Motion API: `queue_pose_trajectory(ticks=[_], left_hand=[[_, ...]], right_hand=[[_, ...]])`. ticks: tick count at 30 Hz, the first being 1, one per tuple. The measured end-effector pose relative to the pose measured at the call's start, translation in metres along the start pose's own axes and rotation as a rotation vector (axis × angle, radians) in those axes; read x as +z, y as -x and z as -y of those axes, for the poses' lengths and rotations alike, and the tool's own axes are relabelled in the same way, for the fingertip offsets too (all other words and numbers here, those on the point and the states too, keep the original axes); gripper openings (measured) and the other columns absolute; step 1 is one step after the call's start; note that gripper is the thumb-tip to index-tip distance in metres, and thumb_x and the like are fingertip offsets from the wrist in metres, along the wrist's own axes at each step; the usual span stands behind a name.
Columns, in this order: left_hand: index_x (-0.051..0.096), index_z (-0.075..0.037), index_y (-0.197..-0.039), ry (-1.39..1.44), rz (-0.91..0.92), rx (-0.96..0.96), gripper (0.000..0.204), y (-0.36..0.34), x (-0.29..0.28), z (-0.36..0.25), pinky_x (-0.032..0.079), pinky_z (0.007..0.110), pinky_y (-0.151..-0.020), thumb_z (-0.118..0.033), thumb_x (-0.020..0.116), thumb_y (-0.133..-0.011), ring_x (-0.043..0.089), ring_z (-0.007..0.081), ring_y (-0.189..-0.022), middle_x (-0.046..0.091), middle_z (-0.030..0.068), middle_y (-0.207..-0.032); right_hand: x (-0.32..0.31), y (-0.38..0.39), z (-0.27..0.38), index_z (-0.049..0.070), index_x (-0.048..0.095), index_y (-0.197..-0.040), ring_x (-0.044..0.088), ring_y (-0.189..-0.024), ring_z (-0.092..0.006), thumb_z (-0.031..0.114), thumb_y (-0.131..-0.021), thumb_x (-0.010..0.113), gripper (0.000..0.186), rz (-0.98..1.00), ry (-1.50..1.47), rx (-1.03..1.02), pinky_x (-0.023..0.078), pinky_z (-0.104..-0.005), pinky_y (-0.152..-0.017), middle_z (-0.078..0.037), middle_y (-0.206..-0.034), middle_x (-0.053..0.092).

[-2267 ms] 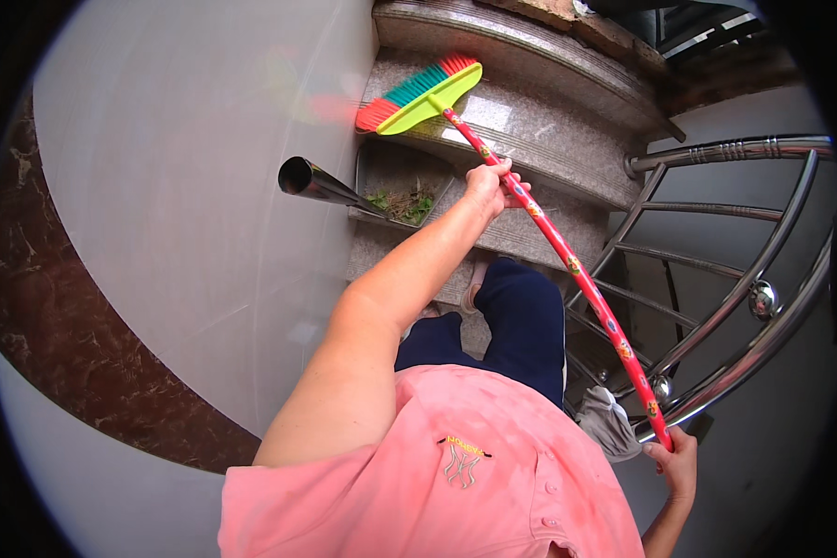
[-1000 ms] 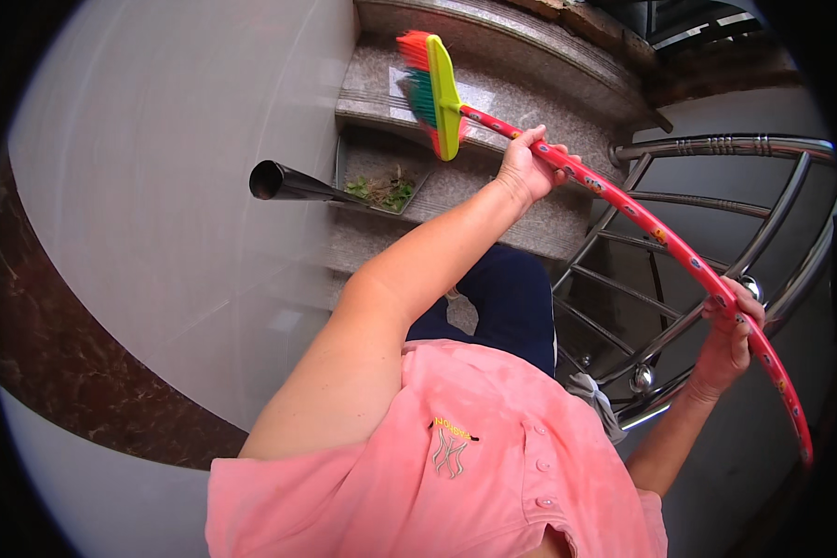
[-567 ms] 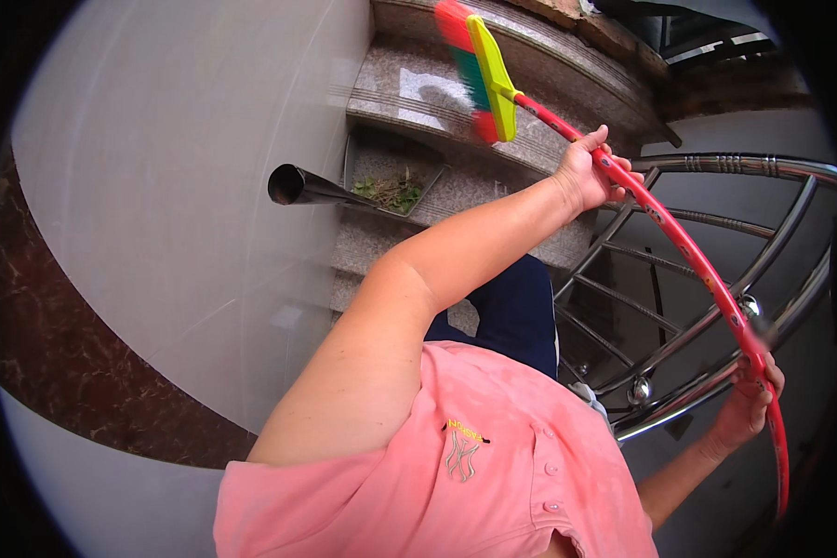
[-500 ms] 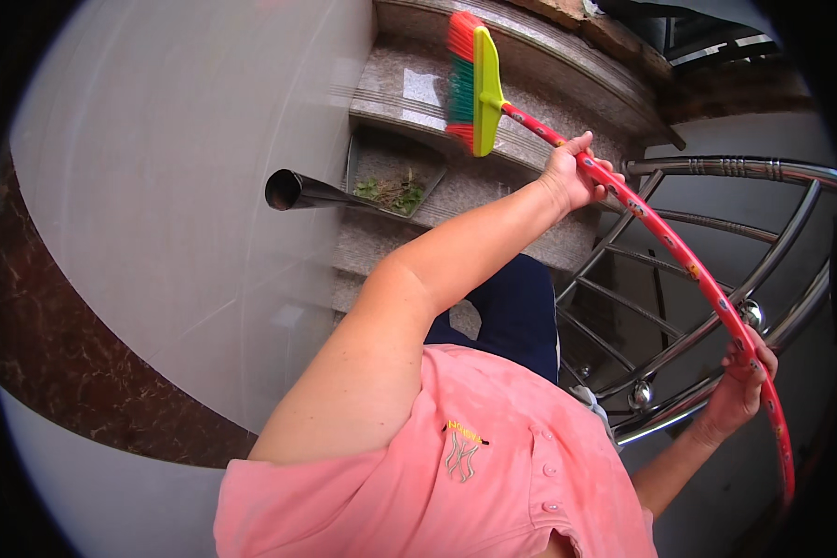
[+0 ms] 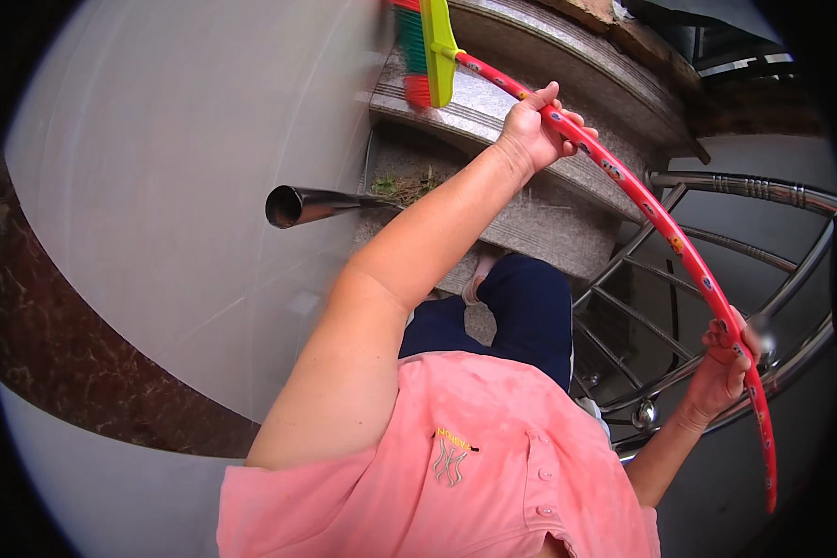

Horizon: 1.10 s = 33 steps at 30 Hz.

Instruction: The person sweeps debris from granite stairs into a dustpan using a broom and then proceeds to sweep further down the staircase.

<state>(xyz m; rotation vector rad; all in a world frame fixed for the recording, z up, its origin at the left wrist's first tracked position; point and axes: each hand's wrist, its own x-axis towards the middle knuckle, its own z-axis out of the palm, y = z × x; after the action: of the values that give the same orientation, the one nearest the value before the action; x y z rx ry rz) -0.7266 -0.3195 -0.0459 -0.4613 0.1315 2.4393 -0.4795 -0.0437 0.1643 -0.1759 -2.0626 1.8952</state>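
Red, patterned, long-handled broom [image 5: 656, 212] slants up speckled stone stairs [image 5: 553, 232], grasped by your left hand [image 5: 538, 130] near its lime-green head [image 5: 439, 56] and your right hand [image 5: 724, 367] farther down; steer left-handed, bristles [image 5: 414, 46] flat, though blur leaves their contact uncertain.

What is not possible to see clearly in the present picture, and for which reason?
All in the head view:
Broom head: its top end is cut off by the upper edge.
Bristles: blurred, so I cannot tell if they touch the step.
Dustpan: partly hidden by the left forearm.
Left hand and right hand: the broom handle covers parts of the fingers.
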Motion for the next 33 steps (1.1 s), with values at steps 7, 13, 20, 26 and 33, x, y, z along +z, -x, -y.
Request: queue_pose_trajectory(ticks=[7, 13, 20, 26, 33], left_hand=[[0.045, -0.015, -0.066, 0.150, -0.320, 0.145, 0.035, 0.005, -0.039, -0.032, 0.050, 0.048, -0.062, -0.030, 0.065, -0.090, 0.055, 0.0244, -0.056, 0.048, 0.0035, -0.058], [0.055, -0.014, -0.070, 0.026, -0.012, 0.085, 0.035, 0.002, 0.025, -0.022, 0.051, 0.046, -0.060, -0.041, 0.067, -0.088, 0.065, 0.0386, -0.072, 0.064, 0.0109, -0.068], [0.046, -0.013, -0.064, 0.180, -0.276, 0.257, 0.032, 0.012, -0.057, -0.042, 0.047, 0.041, -0.062, -0.023, 0.067, -0.086, 0.053, 0.0206, -0.058, 0.049, 0.0028, -0.058], [0.053, -0.012, -0.067, 0.036, -0.046, 0.147, 0.031, 0.033, 0.014, -0.006, 0.050, 0.045, -0.063, -0.031, 0.067, -0.088, 0.062, 0.0304, -0.069, 0.060, 0.0093, -0.066], [0.043, -0.013, -0.065, 0.125, -0.370, 0.282, 0.033, 0.023, -0.069, -0.048, 0.048, 0.039, -0.056, -0.021, 0.066, -0.087, 0.052, 0.0201, -0.057, 0.046, 0.0035, -0.058]], right_hand=[[0.058, 0.001, -0.031, 0.002, 0.056, -0.112, 0.068, -0.086, -0.0279, 0.039, -0.089, 0.066, 0.044, -0.022, -0.067, 0.099, 0.057, -0.0310, -0.068, -0.024, -0.112, 0.064], [0.037, 0.010, 0.002, 0.005, 0.056, -0.113, 0.067, -0.083, -0.0253, 0.046, -0.088, 0.065, 0.049, -0.076, 0.024, -0.088, 0.055, -0.0274, -0.065, -0.025, -0.114, 0.063], [0.092, 0.018, -0.021, 0.005, 0.055, -0.108, 0.066, -0.079, -0.0239, 0.042, -0.087, 0.067, 0.045, 0.080, 0.068, -0.015, 0.053, -0.0263, -0.060, -0.025, -0.108, 0.063], [0.032, 0.022, 0.028, 0.007, 0.056, -0.111, 0.066, -0.077, -0.0239, 0.045, -0.087, 0.066, 0.046, 0.008, 0.033, -0.186, 0.051, -0.0254, -0.059, -0.026, -0.109, 0.062], [0.112, 0.030, -0.018, 0.005, 0.056, -0.108, 0.064, -0.073, -0.0241, 0.040, -0.086, 0.071, 0.044, 0.134, 0.094, -0.100, 0.051, -0.0280, -0.058, -0.027, -0.105, 0.063]])
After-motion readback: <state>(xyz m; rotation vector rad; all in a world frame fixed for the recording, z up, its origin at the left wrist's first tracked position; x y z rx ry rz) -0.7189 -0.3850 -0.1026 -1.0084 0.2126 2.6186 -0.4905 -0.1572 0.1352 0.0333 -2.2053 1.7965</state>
